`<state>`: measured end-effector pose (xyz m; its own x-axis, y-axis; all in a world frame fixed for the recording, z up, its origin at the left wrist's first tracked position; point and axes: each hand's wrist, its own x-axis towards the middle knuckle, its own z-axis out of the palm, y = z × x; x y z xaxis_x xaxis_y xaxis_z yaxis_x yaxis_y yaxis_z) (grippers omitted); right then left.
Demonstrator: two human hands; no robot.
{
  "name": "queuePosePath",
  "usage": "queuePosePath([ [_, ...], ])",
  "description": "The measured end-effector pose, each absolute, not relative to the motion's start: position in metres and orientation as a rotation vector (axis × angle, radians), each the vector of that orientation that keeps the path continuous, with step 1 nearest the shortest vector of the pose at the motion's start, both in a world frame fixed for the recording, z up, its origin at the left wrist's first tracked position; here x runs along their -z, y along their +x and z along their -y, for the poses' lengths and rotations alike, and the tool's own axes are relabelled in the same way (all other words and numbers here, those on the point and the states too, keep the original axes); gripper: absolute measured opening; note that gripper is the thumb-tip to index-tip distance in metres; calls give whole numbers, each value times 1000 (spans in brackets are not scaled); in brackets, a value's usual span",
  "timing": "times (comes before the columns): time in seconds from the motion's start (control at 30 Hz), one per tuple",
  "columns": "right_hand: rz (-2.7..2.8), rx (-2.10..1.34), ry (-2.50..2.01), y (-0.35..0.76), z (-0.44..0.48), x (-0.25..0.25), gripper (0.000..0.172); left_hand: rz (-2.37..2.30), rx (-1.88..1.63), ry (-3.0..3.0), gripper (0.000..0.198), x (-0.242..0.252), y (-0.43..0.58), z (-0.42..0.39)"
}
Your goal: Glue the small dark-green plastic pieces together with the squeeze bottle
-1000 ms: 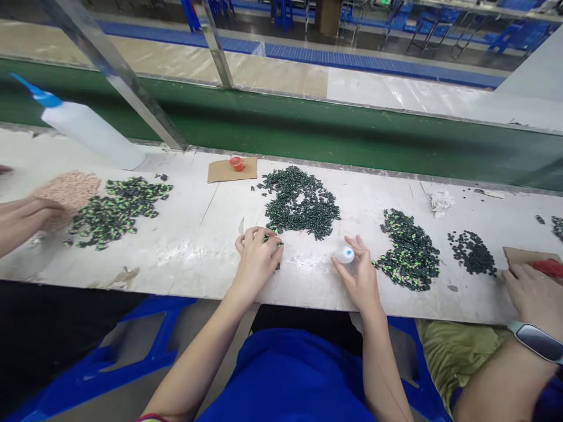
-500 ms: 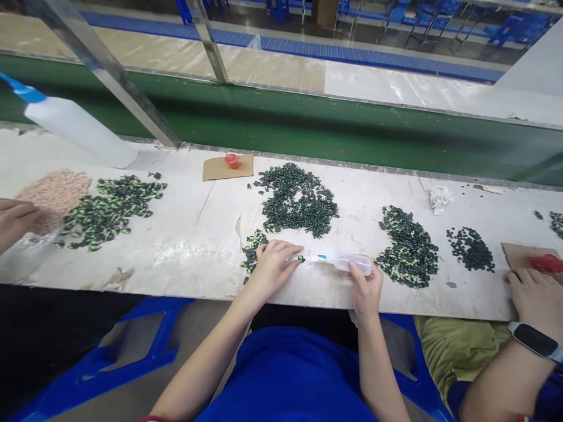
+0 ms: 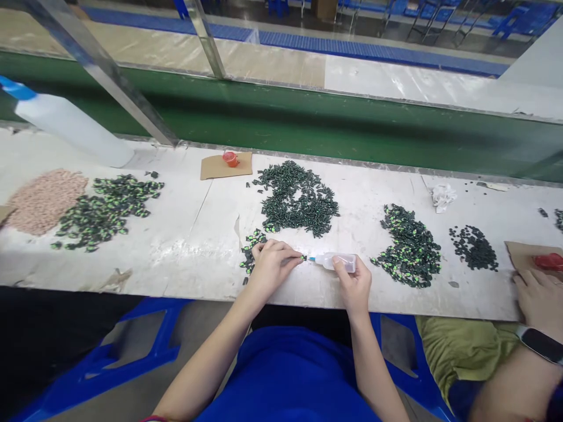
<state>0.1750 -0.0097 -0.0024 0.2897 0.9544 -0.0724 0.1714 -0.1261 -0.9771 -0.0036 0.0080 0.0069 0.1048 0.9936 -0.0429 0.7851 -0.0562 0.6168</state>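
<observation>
Between the thumb and fingertips of my left hand (image 3: 272,265) is a small black-and-green piece (image 3: 304,258). My right hand (image 3: 355,284) is closed round a clear squeeze bottle (image 3: 339,262), held sideways. Its blue tip (image 3: 312,259) points left and is very near the piece; whether they touch I cannot tell. Beside my left hand, partly hidden by it, lies a small heap of black-and-green pieces (image 3: 251,246). Beyond both hands spreads a larger pile of dark green pieces (image 3: 299,205).
Right of me lie another black-and-green pile (image 3: 411,252), small black pieces (image 3: 475,249) and a co-worker's hand (image 3: 543,299). A red cap-like thing (image 3: 230,159) sits on cardboard (image 3: 211,169). At left are pink pieces (image 3: 48,199), more black-and-green pieces (image 3: 109,205) and a large white bottle (image 3: 74,126).
My right hand has brought the squeeze bottle left, so its tip is close to the piece in my left hand. The co-worker's hand at the far left has gone out of view.
</observation>
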Motion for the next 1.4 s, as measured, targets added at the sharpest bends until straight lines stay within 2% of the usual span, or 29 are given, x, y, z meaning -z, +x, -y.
queuePosePath([
  [1.4, 1074, -949, -1562, 174, 11, 4, 29, -1734, -572, 1917, 9, -5, -5, -8],
])
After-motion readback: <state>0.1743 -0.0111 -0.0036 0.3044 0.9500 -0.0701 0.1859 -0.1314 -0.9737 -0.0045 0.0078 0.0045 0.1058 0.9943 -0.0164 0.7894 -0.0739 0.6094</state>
